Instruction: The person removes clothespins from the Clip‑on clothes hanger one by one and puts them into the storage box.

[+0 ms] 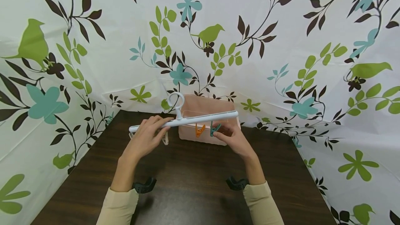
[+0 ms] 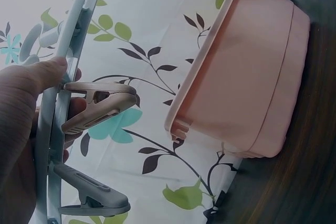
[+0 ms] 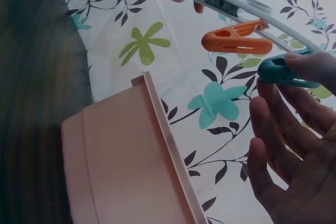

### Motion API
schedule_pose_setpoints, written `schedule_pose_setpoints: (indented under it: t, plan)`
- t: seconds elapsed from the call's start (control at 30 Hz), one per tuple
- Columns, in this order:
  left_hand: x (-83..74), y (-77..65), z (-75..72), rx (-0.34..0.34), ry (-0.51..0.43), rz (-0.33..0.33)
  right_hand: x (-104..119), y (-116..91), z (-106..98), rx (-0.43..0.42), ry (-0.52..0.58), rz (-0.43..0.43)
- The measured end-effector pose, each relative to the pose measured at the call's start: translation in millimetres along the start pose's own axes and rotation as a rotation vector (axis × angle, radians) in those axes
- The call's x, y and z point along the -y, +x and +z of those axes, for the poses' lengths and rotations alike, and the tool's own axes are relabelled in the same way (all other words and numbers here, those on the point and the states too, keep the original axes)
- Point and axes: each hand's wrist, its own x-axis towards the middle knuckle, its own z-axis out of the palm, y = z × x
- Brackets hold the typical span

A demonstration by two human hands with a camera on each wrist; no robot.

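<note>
A light blue hanger (image 1: 207, 117) with a round hook (image 1: 176, 100) is held up above the table, tilted a little higher on its right side. My left hand (image 1: 147, 136) grips its bar left of the hook. Several clips hang from the bar: a grey clip (image 2: 94, 192), a beige clip (image 2: 100, 106), an orange clip (image 1: 200, 130) and a teal clip (image 1: 214, 128). With thumb and index finger, my right hand (image 1: 235, 140) pinches the teal clip near the bar's right end. The other fingers of that hand are spread below it in the right wrist view.
A pink plastic bin (image 1: 203, 138) stands on the dark wooden table (image 1: 187, 176), behind the hanger and near the back edge. Its inside is mostly hidden. Patterned cloth (image 1: 218, 27) with leaves and birds hangs around the table's back and sides.
</note>
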Motion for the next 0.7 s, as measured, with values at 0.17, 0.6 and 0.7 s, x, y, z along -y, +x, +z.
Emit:
schedule_pose_setpoints:
  t: [0.17, 0.6, 0.7]
  plan:
    - [0.4, 0.0, -0.2, -0.002, -0.001, 0.004, 0.7, -1.0, -0.1, -0.001, -0.007, 0.01]
    - [1.2, -0.2, -0.7, 0.012, -0.005, -0.01, 3.2, -0.4, 0.0, -0.031, -0.023, 0.04]
    - [1.4, 0.0, -1.1, 0.006, -0.004, -0.007, 3.5, -0.5, -0.1, -0.029, -0.016, 0.04]
